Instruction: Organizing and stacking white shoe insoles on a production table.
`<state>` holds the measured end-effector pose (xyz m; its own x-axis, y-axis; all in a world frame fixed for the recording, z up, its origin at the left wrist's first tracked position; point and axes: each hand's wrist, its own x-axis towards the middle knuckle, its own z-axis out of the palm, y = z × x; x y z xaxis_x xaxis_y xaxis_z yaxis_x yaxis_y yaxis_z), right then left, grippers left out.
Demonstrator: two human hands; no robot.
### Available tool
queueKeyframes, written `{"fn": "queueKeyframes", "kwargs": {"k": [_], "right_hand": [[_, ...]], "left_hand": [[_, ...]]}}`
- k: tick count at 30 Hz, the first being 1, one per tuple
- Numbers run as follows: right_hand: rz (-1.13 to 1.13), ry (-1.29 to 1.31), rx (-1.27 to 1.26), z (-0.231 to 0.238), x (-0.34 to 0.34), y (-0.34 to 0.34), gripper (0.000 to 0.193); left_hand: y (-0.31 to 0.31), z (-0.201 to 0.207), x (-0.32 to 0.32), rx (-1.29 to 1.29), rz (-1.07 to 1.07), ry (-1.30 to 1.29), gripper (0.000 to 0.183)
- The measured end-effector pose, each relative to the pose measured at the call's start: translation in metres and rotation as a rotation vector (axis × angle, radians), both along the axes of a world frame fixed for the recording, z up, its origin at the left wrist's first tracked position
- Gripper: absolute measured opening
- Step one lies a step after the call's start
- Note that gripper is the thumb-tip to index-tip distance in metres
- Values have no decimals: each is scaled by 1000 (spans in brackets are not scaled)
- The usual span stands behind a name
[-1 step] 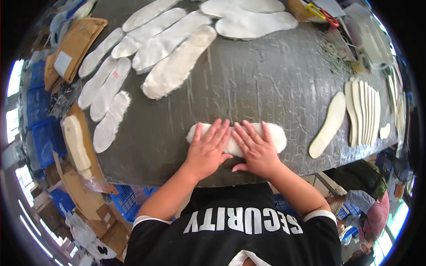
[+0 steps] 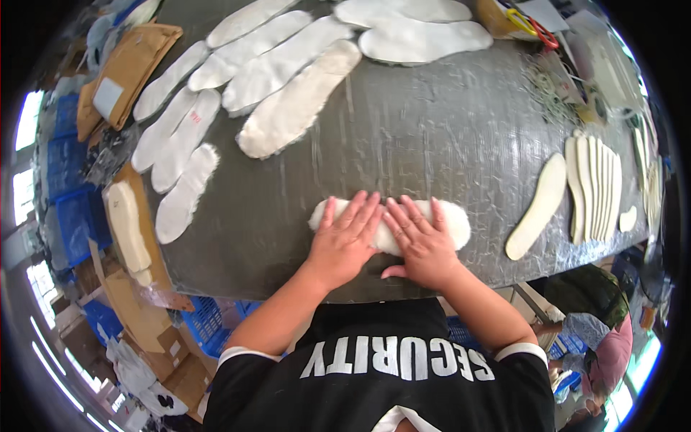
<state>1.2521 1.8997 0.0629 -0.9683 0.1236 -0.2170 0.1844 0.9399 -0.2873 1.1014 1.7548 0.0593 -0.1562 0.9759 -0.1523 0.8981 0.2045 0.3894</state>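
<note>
A fluffy white insole point(image 2: 455, 225) lies crosswise on the dark table near its front edge. Both palms press flat on top of it and hide its middle. My left hand point(image 2: 344, 237) covers the left half, fingers spread and pointing away from me. On the right half rests my right hand point(image 2: 423, 241), its fingers also spread and its thumb stretched toward the left hand. The insole's two rounded ends show beyond the hands. Farther right, a single smooth cream insole point(image 2: 537, 207) lies by a row of several more cream insoles point(image 2: 594, 189).
Several white insoles point(image 2: 288, 61) spread over the far left, one fleecy insole point(image 2: 299, 101) nearest. Scissors point(image 2: 536, 29) with yellow and red handles sit in a container at the far right. A brown package point(image 2: 133, 72) lies left; blue crates point(image 2: 205, 324) stand below the table.
The whole view has shifted slightly, so the table and insoles appear a little farther right. Both hands stay flat on the fluffy insole.
</note>
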Motion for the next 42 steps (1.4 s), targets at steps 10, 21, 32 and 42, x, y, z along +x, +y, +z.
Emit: {"fn": "queueKeyframes", "kwargs": {"k": [10, 21, 32, 42], "right_hand": [[-258, 554, -280, 6, 22, 14, 59], [-304, 516, -278, -14, 9, -37, 34], [-340, 470, -224, -8, -2, -47, 25], [-739, 333, -1089, 13, 17, -88, 25]], "left_hand": [[-9, 25, -8, 59, 63, -42, 77], [-262, 119, -168, 300, 981, 483, 25], [-261, 2, -264, 173, 925, 395, 20], [-172, 31, -54, -94, 1171, -1461, 17]]}}
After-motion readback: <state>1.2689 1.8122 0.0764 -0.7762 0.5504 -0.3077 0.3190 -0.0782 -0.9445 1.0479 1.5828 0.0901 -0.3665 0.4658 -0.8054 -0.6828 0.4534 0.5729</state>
